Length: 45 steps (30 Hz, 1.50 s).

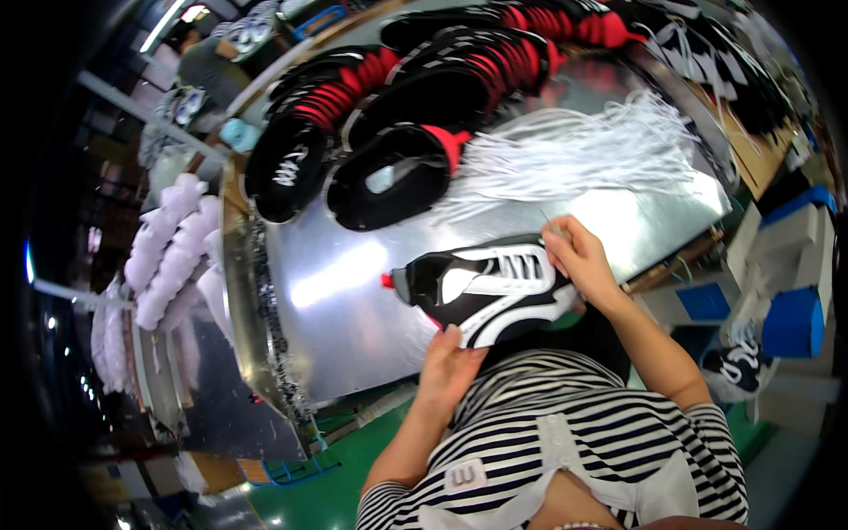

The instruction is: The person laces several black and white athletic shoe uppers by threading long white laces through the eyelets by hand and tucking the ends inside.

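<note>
A black and white shoe upper (508,284) with a red tab at its heel end lies across the front of the metal table, its heel to the left. My left hand (449,367) grips its lower edge near the heel, thumb on top. At the other end, my right hand (580,261) is closed in a pinch beside the lacing rows. A thin, needle-like thing (546,215) pokes up from its fingertips; its lower part is hidden. White lacing crosses the upper's throat.
A bundle of white laces (574,146) lies beyond the upper. Stacked black and red uppers (389,181) fill the table's far side. White padded rolls (172,252) hang at left. Blue and white bins (791,322) stand at right. Another person (208,71) is at far left.
</note>
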Available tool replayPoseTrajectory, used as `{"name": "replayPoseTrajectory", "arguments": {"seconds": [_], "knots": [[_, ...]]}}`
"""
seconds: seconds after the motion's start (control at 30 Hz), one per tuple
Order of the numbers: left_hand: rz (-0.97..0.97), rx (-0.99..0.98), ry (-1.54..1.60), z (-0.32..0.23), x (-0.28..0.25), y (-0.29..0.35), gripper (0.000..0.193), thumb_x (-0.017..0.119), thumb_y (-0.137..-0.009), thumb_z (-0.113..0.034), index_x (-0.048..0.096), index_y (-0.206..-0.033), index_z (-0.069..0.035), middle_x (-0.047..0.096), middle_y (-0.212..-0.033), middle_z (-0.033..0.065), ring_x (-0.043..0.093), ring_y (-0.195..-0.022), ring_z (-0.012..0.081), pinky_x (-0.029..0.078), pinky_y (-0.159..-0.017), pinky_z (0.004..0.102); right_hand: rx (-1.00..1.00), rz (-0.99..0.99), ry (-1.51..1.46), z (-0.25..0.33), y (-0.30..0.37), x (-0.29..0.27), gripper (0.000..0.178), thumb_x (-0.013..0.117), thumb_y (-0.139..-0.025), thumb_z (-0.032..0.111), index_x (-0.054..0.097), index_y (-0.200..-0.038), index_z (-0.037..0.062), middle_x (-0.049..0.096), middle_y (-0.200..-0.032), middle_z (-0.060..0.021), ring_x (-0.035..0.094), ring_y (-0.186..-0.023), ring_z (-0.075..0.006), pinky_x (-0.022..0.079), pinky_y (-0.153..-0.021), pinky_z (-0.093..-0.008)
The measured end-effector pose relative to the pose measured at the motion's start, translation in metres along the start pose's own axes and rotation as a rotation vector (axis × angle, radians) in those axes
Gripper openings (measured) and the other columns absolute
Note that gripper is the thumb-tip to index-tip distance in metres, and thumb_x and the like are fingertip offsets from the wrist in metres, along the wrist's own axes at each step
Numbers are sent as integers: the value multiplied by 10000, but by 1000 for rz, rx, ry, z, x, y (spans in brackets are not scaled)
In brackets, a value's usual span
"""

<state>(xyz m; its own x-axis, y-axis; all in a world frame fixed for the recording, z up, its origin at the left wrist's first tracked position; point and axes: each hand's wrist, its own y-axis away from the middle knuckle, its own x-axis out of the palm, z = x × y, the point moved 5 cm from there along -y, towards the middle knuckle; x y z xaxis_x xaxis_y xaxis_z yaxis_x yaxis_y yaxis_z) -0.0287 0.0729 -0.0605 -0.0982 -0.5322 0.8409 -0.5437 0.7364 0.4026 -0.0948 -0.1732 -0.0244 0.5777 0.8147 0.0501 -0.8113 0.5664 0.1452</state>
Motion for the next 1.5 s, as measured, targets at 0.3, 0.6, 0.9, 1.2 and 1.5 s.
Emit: {"name": "replayPoseTrajectory", "arguments": {"seconds": [0.3, 0.6, 0.9, 1.2, 1.5], "knots": [[-255, 941, -1192, -220, 108, -6, 257, 699, -847, -63, 642, -1093, -15, 683, -1017, 76, 657, -835, 191, 518, -755, 332, -104, 28, 241, 2, -3, 13, 103, 624, -925, 102, 591, -984, 24, 553, -764, 4, 506, -658, -62, 415, -592, -223], [-569, 1148, -2300, -382, 18, -245, 562, 647, -900, -321, 476, -1321, 10, 591, -1093, 243, 594, -969, 448, 483, -820, 497, -410, 0, 656, 18, -11, 30, 121, 701, -861, 106, 658, -965, 60, 597, -818, -65, 602, -652, -199, 483, -594, -295], [-293, 1023, -1641, -300, 14, -192, 434, 705, -899, -281, 621, -1198, 23, 640, -1055, 123, 609, -919, 221, 477, -848, 325, -527, -119, 963, 12, -110, 49, 137, 725, -818, 154, 667, -930, 101, 601, -922, -26, 639, -724, -241, 518, -637, -350], [-352, 1186, -1019, -283, 32, -93, 113, 615, -925, -95, 616, -1020, -34, 620, -958, 21, 563, -914, 115, 436, -877, 255, -350, -10, 492, 59, -95, 44, 86, 641, -908, 147, 635, -941, 68, 613, -887, -28, 583, -634, -155, 468, -578, -292], [151, 1061, -2191, -51, 106, 2, 427, 718, -682, -108, 668, -1105, -144, 607, -1150, 56, 539, -1081, 280, 342, -922, 421, -37, 409, -743, 140, -2, 40, 153, 516, -998, 127, 537, -1114, 30, 610, -774, -52, 342, -428, -3, 267, -422, -157]]}}
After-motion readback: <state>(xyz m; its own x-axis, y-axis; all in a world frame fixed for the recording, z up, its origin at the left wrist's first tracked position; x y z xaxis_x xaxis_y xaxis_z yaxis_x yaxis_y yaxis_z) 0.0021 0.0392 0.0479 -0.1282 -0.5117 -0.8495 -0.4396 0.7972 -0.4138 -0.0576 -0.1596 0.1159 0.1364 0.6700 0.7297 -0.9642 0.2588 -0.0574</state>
